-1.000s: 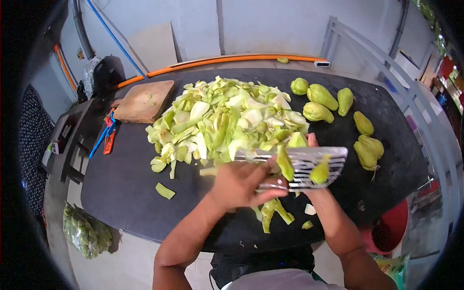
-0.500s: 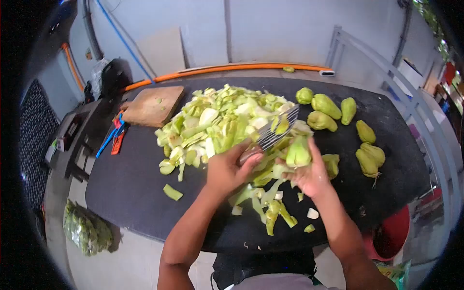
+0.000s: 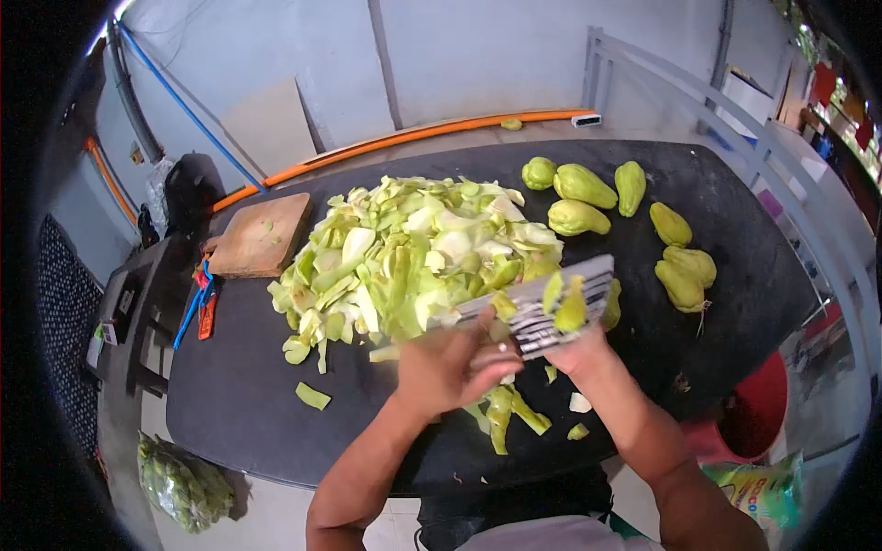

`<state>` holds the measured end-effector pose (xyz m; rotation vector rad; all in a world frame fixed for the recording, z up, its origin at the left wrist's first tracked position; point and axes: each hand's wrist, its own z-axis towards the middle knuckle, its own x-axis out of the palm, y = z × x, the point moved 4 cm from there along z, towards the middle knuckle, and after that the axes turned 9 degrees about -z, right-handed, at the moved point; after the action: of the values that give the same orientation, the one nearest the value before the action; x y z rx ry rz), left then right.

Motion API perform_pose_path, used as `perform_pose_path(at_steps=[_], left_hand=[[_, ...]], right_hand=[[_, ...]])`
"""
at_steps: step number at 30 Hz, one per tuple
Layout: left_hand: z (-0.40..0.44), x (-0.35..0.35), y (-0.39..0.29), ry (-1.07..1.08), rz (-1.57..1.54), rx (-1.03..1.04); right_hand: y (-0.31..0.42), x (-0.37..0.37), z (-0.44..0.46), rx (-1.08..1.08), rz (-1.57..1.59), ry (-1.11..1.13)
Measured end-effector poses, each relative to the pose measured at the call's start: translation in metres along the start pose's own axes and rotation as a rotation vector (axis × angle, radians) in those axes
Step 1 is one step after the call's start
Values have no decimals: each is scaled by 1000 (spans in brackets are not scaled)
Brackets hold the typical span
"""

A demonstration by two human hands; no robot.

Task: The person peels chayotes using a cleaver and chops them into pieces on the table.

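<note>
Your left hand [image 3: 452, 360] has its fingers wrapped around a broad blade [image 3: 536, 321] near frame centre, below the green slices [image 3: 413, 248]; your right hand's [image 3: 588, 353] fingers are hidden behind it, their grip impossible to tell.

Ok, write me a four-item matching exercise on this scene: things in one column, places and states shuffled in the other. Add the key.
Things
1. Cutting board
2. Chayote cuttings
3. Broad metal blade
4. Bucket

Places and states
A. Red, to the right of the table
B. Brown, on the table's left part
C. Held in the left hand
D. Pale green, heaped mid-table

Pairs: 1-B, 2-D, 3-C, 4-A
</note>
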<state>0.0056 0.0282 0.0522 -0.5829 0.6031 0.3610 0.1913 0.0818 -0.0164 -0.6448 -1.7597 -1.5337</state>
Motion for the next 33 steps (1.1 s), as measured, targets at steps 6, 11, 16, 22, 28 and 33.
perform_pose_path(at_steps=[6, 11, 16, 22, 28, 33], left_hand=[[1, 9, -29, 13, 101, 246], [3, 12, -35, 23, 159, 301], [6, 10, -32, 8, 187, 296], [4, 13, -31, 5, 193, 299], [1, 2, -7, 19, 142, 204], [-2, 8, -7, 10, 96, 218]], right_hand=[[7, -6, 3, 120, 219, 12], [-13, -26, 17, 147, 309, 125], [-11, -6, -1, 22, 82, -189], [-13, -10, 3, -24, 46, -161], [0, 26, -12, 101, 263, 0], [0, 13, -6, 71, 200, 52]])
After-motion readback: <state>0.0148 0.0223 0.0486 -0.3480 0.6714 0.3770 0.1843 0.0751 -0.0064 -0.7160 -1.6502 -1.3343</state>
